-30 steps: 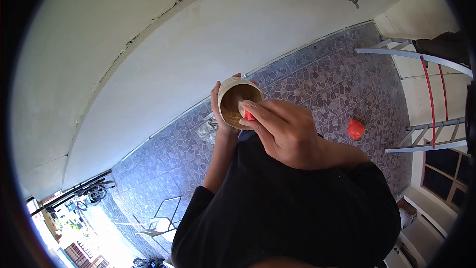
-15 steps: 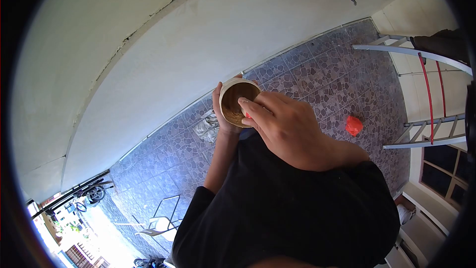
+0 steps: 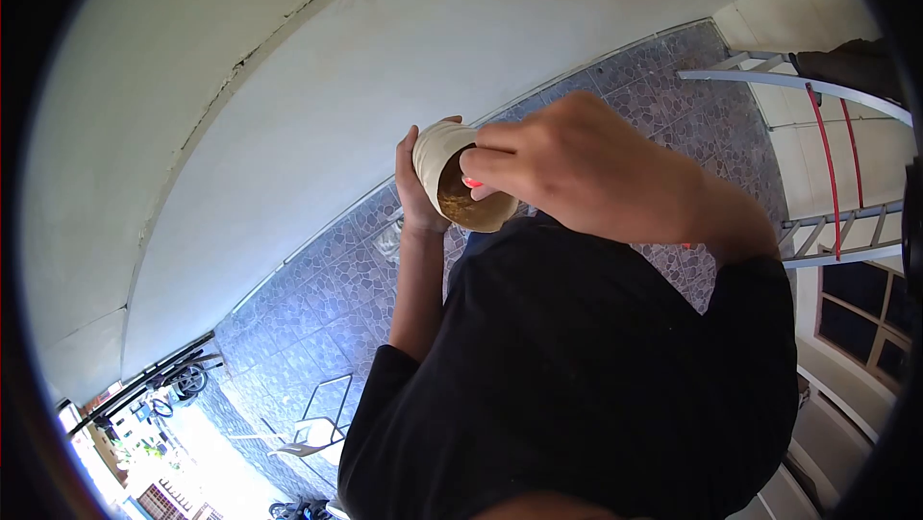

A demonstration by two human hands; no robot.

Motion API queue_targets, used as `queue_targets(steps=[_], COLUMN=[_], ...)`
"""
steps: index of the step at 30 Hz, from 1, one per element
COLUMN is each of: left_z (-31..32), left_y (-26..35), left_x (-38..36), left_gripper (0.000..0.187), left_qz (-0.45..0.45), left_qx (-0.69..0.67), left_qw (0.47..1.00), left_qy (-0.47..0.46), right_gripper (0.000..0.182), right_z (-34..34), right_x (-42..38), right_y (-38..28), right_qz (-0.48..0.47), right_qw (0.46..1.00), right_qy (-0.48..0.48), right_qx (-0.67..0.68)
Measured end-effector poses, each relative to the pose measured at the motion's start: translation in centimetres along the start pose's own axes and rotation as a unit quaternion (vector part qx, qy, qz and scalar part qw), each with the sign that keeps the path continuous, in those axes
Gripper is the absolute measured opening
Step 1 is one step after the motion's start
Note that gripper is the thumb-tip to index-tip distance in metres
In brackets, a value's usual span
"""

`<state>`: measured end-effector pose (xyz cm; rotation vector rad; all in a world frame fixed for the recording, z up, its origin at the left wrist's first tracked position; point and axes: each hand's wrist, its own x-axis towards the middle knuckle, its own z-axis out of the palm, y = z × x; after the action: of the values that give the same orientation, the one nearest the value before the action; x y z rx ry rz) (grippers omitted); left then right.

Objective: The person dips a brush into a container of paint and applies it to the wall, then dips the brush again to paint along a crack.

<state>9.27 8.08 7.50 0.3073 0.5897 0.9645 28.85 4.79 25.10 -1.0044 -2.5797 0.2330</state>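
Observation:
A cream-coloured round container [image 3: 440, 150] with a brown inside is tilted, its open mouth toward the lower right. My left hand [image 3: 413, 188] holds it from the left side, fingers wrapped round its outer wall. At the mouth is my right hand [image 3: 567, 169], its fingers pinched on a small red object [image 3: 471, 182]. Most of that object is hidden by the fingers, so its shape cannot be told.
A pale wall [image 3: 317, 116] runs along the upper left. On the patterned tile floor [image 3: 317, 318] are a folded cloth [image 3: 387, 239] and a metal-framed chair [image 3: 322, 424]. A ladder [image 3: 760, 79] with red bars stands at the right.
The container has tilted further, with its mouth now toward the lower right. My right hand and forearm have risen and moved right, now covering much of the red item on the floor.

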Motion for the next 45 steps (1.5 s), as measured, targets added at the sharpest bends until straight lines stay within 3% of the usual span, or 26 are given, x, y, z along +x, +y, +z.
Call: queue_targets(steps=[4,19,21,36,43,45], left_z=[-0.4,-1.6,-1.6,-3.5,-2.3,-1.7], left_y=[1.0,1.0,0.9,0.2,0.6,0.6], left_x=[0.1,0.0,-0.2,-0.4,-1.0,-1.2], left_gripper=[0.06,0.057,0.049,0.058,0.054,0.052], left_qz=[-0.022,-0.036,-0.041,-0.058,-0.071,-0.079], left_qx=[0.019,0.019,0.011,0.009,-0.007,-0.035], left_qw=[1.0,0.999,0.999,0.998,0.997,0.995], left_qy=[0.008,0.026,-0.005,0.026,0.004,-0.04], right_gripper=[0.015,0.012,0.012,0.011,0.014,0.016], right_z=[-0.3,2.3,2.5,3.3,3.7,3.6], right_x=[0.7,0.0,0.0,0.0,0.2,0.5], right_y=[0.1,0.4,0.2,-0.1,-0.6,-0.4], right_qz=[-0.006,0.006,0.012,0.021,0.026,0.028], right_qw=[0.999,0.998,0.998,0.995,0.997,0.997], right_qy=[-0.052,-0.055,-0.066,-0.092,-0.068,-0.06], right_qx=[-0.007,0.008,0.012,0.015,0.008,0.026])
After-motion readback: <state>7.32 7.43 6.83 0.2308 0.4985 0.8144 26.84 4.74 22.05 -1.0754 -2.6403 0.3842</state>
